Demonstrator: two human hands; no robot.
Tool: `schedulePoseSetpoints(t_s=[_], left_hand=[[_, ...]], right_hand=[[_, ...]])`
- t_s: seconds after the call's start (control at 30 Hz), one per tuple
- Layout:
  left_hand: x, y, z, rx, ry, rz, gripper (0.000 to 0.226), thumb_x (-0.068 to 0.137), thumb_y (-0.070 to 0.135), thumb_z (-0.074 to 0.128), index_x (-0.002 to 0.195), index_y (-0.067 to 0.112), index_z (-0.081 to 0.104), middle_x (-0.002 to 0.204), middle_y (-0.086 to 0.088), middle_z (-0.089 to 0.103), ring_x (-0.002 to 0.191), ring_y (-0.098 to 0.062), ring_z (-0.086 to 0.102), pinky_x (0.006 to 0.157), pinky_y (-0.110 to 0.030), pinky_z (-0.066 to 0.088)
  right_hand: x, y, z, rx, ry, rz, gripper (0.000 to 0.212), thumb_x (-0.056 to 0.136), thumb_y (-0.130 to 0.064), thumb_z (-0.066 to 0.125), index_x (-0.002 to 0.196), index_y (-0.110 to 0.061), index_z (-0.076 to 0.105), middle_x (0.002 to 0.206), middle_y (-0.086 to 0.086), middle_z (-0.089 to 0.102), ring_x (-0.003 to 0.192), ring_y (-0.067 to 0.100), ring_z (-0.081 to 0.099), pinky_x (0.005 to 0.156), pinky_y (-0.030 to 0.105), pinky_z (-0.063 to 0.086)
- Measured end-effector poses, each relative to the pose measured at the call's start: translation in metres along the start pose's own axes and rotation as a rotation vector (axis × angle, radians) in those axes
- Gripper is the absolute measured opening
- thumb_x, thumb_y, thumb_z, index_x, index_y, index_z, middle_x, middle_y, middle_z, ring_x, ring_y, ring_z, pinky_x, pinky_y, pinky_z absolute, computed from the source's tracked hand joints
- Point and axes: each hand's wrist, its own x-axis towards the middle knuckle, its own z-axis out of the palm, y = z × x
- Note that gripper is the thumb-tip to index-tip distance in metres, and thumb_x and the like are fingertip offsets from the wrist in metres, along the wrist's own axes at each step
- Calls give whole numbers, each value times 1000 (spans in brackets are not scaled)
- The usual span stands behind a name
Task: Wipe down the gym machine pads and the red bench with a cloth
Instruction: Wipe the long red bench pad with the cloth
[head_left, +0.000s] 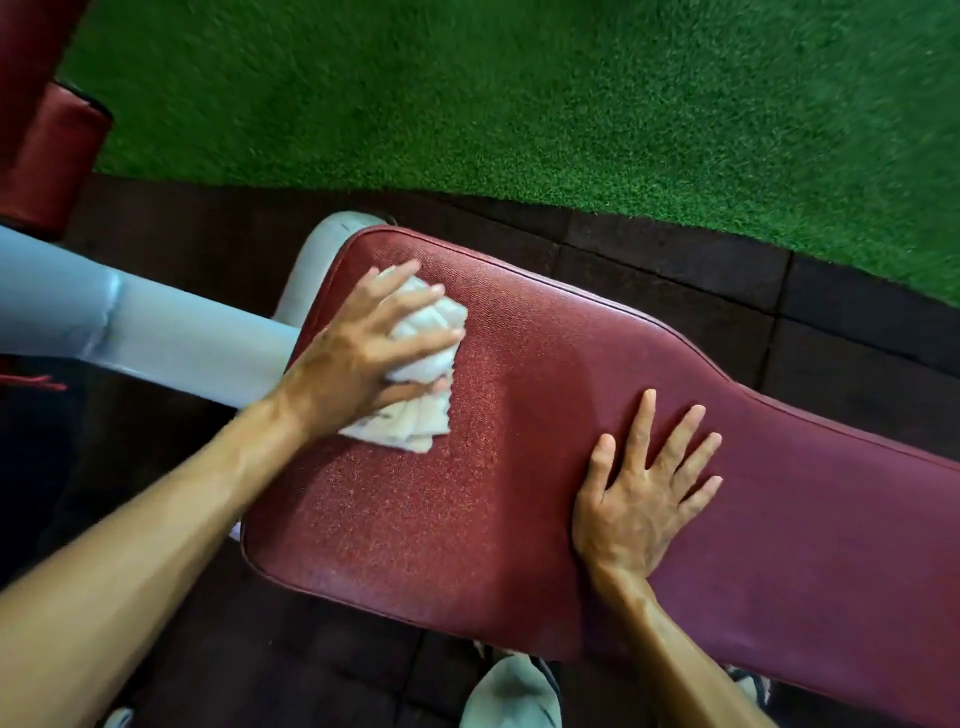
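The red bench (519, 493) runs from the middle of the view to the lower right, wide at its left end and narrower to the right. A folded white cloth (421, 415) lies on the wide end near the bench's left edge. My left hand (358, 358) presses down on the cloth with fingers spread over it. My right hand (639, 488) lies flat on the bench further right, fingers apart, holding nothing. A red machine pad (47, 156) shows at the far left edge.
A pale grey metal frame tube (156, 338) runs from the left under the bench. Dark rubber floor tiles (675, 260) surround the bench, and green artificial turf (519, 93) covers the ground beyond. A light shoe (511, 693) shows below the bench's near edge.
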Motion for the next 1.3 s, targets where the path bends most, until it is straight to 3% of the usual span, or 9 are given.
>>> schedulePoseSetpoints(t_s=[0.2, 0.33, 0.47, 0.57, 0.7, 0.9, 1.1, 1.2, 1.3], left_hand=[[41, 48, 22, -106, 99, -84, 46, 86, 55, 62, 120, 25, 70, 140, -13, 54, 140, -37, 35, 113, -60, 30], [-32, 93, 29, -209, -79, 102, 43, 89, 55, 61, 123, 29, 67, 146, -8, 50, 145, -33, 33, 115, -57, 32], [-92, 63, -1, -164, -183, 189, 42, 92, 50, 54, 126, 28, 64, 148, -8, 48, 145, -31, 34, 116, -52, 32], [-80, 17, -15, -120, -113, 76, 41, 91, 43, 57, 124, 22, 67, 143, -14, 51, 142, -36, 36, 115, -57, 32], [-8, -13, -4, -32, 19, -60, 40, 89, 43, 64, 121, 19, 70, 139, -17, 54, 140, -40, 36, 122, -48, 22], [42, 37, 18, -118, 95, -118, 46, 91, 55, 57, 118, 21, 71, 139, -15, 54, 139, -39, 36, 117, -56, 27], [-63, 108, 24, -257, -144, 123, 41, 93, 49, 59, 125, 24, 66, 148, -10, 46, 146, -34, 29, 118, -56, 28], [-95, 76, 0, -181, -203, 243, 42, 97, 48, 48, 129, 25, 63, 148, -12, 46, 146, -34, 31, 118, -53, 28], [-61, 27, -8, -127, -116, 168, 40, 99, 39, 46, 128, 16, 63, 141, -19, 50, 141, -39, 34, 120, -53, 23]], right_hand=[[0, -2, 0, -2, -4, 0, 62, 98, -52, 22, 158, -40, 8, 169, 5, -4, 155, 33, -7, 121, 63, 2], [0, -2, 0, -9, 5, 4, 63, 97, -51, 24, 158, -38, 11, 169, 6, -1, 155, 34, -3, 120, 64, 4], [0, 0, 1, -8, -3, -6, 63, 98, -51, 23, 158, -38, 9, 169, 6, -3, 155, 33, -6, 120, 63, 2], [1, 0, 2, -29, 1, 1, 63, 98, -51, 24, 158, -38, 9, 169, 7, -2, 155, 34, -4, 120, 63, 3], [0, 0, 2, -38, -1, -3, 63, 98, -51, 24, 158, -38, 9, 169, 8, -2, 155, 34, -4, 120, 63, 4], [1, 0, 2, -26, 3, -5, 63, 98, -52, 24, 158, -38, 10, 169, 7, -1, 155, 34, -4, 120, 62, 2], [1, 1, 2, -10, -5, -5, 63, 98, -53, 24, 158, -39, 10, 169, 6, -1, 155, 34, -4, 121, 62, 3], [-1, 1, 2, -5, -3, -10, 63, 98, -53, 24, 158, -39, 10, 169, 6, -1, 155, 34, -4, 121, 61, 2], [-1, 1, 1, -2, -5, -9, 62, 99, -53, 24, 158, -39, 10, 169, 7, -1, 155, 34, -5, 121, 61, 1]])
